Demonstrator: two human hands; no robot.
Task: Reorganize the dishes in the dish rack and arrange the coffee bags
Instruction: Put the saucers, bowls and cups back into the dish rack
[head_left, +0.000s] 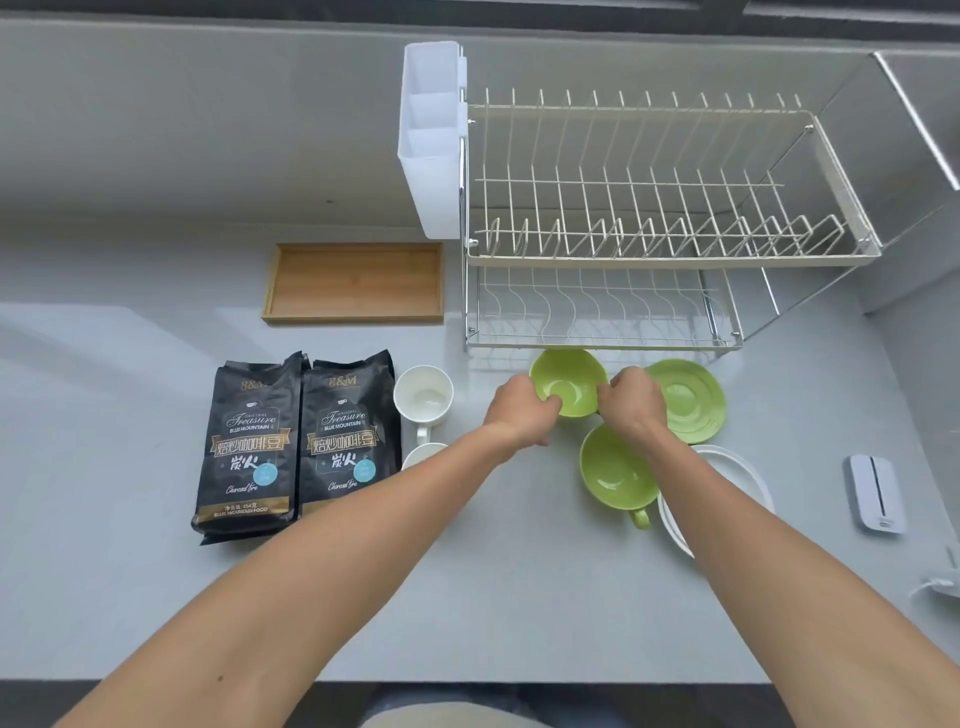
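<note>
A green bowl (569, 376) stands on the counter just in front of the two-tier wire dish rack (670, 257), whose tiers hold nothing. My left hand (519, 408) grips the bowl's left rim and my right hand (636, 402) grips its right rim. A green plate (693, 400) lies to the right, a green cup (615, 470) with a handle sits nearer me, and a white dish (748, 478) is partly hidden under my right forearm. Two black coffee bags (247, 447) (345, 431) lie side by side at left. Two white mugs (423, 397) (421, 454) stand beside them.
A wooden tray (356, 283) lies left of the rack. A white plastic cutlery holder (431, 140) hangs on the rack's left end. A small white device (878, 491) lies at the far right. The counter's front edge runs below my forearms.
</note>
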